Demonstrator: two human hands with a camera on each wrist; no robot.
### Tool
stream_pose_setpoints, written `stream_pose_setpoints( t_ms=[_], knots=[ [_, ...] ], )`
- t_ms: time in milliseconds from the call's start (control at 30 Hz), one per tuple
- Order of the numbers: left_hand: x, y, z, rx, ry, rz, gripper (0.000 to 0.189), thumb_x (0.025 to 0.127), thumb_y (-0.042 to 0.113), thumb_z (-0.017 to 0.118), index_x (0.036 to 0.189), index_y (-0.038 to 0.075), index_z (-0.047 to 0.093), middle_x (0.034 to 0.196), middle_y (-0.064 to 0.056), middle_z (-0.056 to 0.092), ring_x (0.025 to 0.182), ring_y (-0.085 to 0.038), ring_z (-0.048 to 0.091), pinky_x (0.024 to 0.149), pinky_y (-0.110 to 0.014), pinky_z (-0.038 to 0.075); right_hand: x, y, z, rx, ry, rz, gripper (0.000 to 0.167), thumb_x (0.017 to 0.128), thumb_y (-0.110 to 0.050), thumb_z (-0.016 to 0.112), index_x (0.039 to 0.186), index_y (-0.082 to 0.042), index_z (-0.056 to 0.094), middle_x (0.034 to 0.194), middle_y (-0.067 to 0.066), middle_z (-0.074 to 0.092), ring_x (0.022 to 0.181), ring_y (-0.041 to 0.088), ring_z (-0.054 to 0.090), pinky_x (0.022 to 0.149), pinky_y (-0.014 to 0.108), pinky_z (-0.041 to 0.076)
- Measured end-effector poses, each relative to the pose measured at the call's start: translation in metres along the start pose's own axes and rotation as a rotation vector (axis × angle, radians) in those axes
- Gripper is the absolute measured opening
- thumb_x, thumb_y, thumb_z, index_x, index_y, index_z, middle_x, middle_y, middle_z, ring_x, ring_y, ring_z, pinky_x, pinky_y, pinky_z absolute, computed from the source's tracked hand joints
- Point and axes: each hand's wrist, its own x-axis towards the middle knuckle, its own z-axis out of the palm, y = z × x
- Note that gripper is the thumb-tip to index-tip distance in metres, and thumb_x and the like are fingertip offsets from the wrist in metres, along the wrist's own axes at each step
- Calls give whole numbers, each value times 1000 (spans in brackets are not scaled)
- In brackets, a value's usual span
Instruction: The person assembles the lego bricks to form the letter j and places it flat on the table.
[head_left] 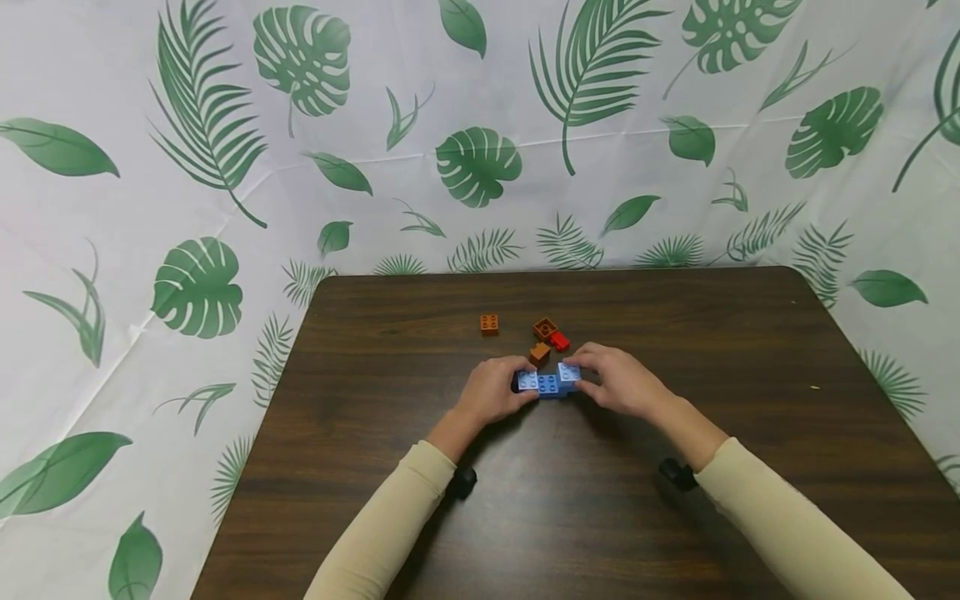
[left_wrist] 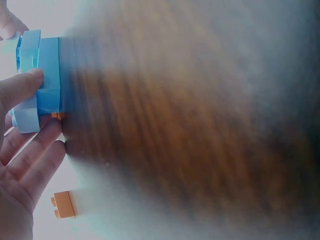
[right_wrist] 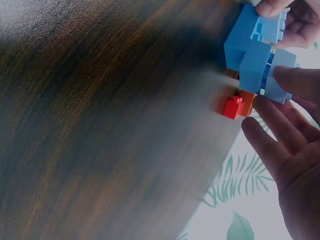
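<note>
Two light blue toy bricks sit on top of medium blue bricks [head_left: 548, 384] near the table's middle. My left hand [head_left: 491, 390] grips the left light blue brick [head_left: 527, 380] between thumb and fingers. On the other end, my right hand [head_left: 618, 379] pinches the right light blue brick [head_left: 568, 372]. In the right wrist view, a narrow gap with studs shows between that light blue brick [right_wrist: 281, 75] and the blue brick [right_wrist: 254, 65] beneath it. The left wrist view shows my left thumb lying across the side of the blue bricks [left_wrist: 49, 75].
Just behind the blue bricks lie an orange-brown brick [head_left: 539, 354], a red brick [head_left: 559, 341] and an upturned orange-brown brick [head_left: 545, 327]. Another orange-brown brick [head_left: 489, 324] stands studs up to their left. A leaf-print cloth [head_left: 420, 192] hangs behind the dark wooden table [head_left: 390, 333].
</note>
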Motion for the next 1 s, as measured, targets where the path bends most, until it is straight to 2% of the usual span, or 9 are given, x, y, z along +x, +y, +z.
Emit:
stream_pose_setpoints(
  t_ms=[267, 533, 800, 1000],
  knots=[
    [1, 0, 1, 8, 11, 16, 36, 84, 40, 78, 111, 17, 70, 107, 4, 70, 85, -8, 60, 78, -28, 50, 0, -2, 1, -51, 6, -22, 40, 85, -15, 78, 124, -11, 69, 109, 3, 63, 92, 22, 64, 84, 42, 53],
    [1, 0, 2, 21, 20, 18, 36, 83, 40, 78, 110, 18, 70, 106, 4, 70, 85, -8, 60, 78, -29, 50, 1, -4, -2, -83, -14, -10, 40, 84, -15, 79, 123, -11, 70, 103, 2, 62, 85, 23, 62, 82, 41, 54],
    [0, 1, 2, 12, 2, 7, 36, 84, 40, 77, 111, 17, 70, 108, 4, 69, 87, -9, 60, 81, -30, 50, 2, -6, -2, -90, -26, 5, 39, 84, -16, 79, 121, -11, 71, 101, 1, 62, 84, 21, 61, 83, 42, 53],
    [0, 0, 2, 7, 5, 4, 36, 84, 39, 78, 111, 17, 69, 108, 4, 69, 86, -9, 60, 81, -30, 50, 5, -7, -2, -78, -44, 4, 37, 83, -16, 80, 118, -9, 70, 104, 2, 63, 90, 21, 62, 86, 44, 52]
  ],
)
